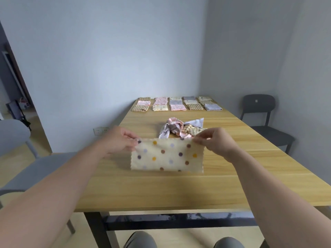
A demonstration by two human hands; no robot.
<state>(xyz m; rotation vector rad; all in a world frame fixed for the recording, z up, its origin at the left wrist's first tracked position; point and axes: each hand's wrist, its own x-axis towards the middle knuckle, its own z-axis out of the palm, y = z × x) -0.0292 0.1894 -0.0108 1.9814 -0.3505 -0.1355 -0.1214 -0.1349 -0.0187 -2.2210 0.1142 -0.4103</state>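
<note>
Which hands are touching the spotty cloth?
Touching, both. The head view shows the left hand and the right hand each pinching a top corner of the spotty cloth.

We are looking at a wooden table (161,190) where a crumpled heap of cloths (179,128) is lying near the middle and folded cloths (176,104) are sitting in rows at the far end, while a dark chair (259,111) is standing on its right, a grey chair (35,169) on its left, and a wall socket (100,131) is showing on the wall behind.
</note>
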